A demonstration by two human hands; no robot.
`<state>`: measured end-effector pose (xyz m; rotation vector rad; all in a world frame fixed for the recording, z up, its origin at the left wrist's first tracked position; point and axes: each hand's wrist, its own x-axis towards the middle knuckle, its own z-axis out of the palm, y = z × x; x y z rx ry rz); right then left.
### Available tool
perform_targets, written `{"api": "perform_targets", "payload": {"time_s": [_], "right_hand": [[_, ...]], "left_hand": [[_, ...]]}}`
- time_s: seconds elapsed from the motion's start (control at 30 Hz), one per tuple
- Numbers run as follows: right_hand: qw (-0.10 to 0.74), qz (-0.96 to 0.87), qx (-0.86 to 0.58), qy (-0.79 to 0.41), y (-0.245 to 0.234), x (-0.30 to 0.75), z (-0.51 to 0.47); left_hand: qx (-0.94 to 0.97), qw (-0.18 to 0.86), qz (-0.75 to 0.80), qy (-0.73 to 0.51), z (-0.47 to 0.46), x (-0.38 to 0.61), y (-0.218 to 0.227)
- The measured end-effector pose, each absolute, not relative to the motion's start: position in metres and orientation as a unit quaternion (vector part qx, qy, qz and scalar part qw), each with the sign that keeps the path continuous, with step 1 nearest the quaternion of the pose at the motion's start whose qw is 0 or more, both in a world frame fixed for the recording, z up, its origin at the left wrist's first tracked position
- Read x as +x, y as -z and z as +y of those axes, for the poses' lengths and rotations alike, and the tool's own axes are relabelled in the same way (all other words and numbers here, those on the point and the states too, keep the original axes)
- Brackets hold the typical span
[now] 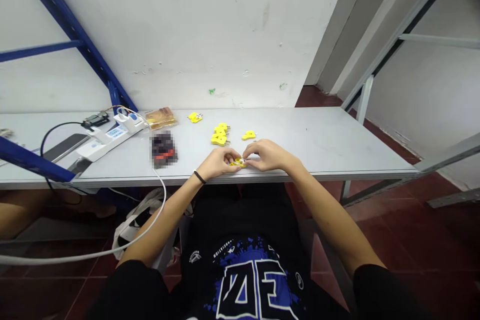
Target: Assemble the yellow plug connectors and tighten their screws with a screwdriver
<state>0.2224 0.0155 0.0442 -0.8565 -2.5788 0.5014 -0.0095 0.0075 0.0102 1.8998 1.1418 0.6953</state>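
Note:
At the front edge of the table, my left hand (218, 164) pinches a small yellow plug housing (237, 162) between thumb and fingers. White and metallic bits show inside it. My right hand (269, 155) meets it from the other side, its fingertips closed at a small white part (242, 161). Whether that part is loose or seated in the housing, I cannot tell. Just beyond my hands lies a single yellow piece (248, 135). Several yellow plugs (220, 135) with metal prongs sit in a column to its left. Farther back is another yellow plug part (195, 117) with white on it.
A clear bag with brownish contents (161, 118) lies at the back left, near a blurred dark and red item (164, 150). Left of these is a white power strip (108, 136) with cables. A white cable (163, 195) hangs over the front edge. Blue posts (80, 35) frame the left side.

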Motion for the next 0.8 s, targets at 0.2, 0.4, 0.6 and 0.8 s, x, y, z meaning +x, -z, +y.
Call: {"api": "perform_targets", "payload": {"time_s": [0.2,0.4,0.6,0.8], "right_hand": [[0.231,-0.906,-0.306,-0.181,-0.0461,0.2285,0.0152],[0.208,-0.917,-0.286,-0.185,-0.0455,0.2239,0.0141],[0.195,-0.921,-0.288,-0.172,-0.0443,0.2209,0.0132],[0.197,-0.924,-0.281,-0.171,-0.0411,0.2218,0.0159]], "left_hand": [[0.745,0.407,0.458,-0.265,0.0087,-0.0108,-0.0127],[0.74,0.419,0.453,-0.266,0.009,-0.0107,-0.0113],[0.747,0.406,0.454,-0.269,0.0094,-0.0105,-0.012],[0.749,0.405,0.448,-0.272,0.0106,-0.0108,-0.0109]]}}
